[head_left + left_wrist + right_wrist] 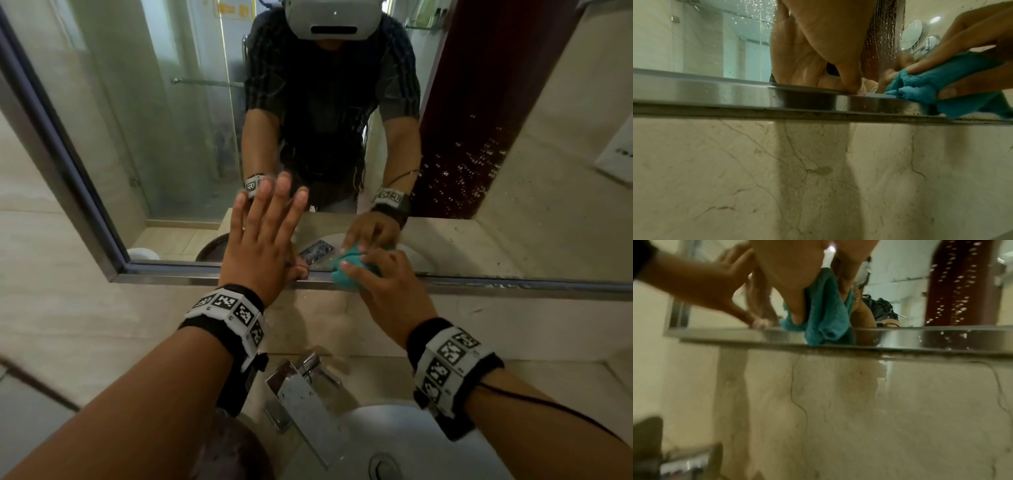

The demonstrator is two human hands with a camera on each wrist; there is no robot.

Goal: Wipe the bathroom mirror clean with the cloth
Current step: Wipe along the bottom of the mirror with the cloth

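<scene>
The bathroom mirror [171,137] fills the upper head view, edged by a steel frame [171,277] [715,95] [941,337]. Water droplets speckle its right part [479,161]. My left hand [263,236] lies flat on the glass with fingers straight and spread, its thumb at the bottom frame [851,87]. My right hand [380,277] grips a bunched teal cloth [346,270] [941,87] [826,318] and presses it against the mirror's bottom edge, just right of the left hand. Part of the cloth hangs over the frame.
Below the mirror runs a beige marble wall [818,178]. A chrome faucet [301,387] and white basin [404,442] sit under my wrists. A small round shaving mirror [912,34] shows reflected at the right.
</scene>
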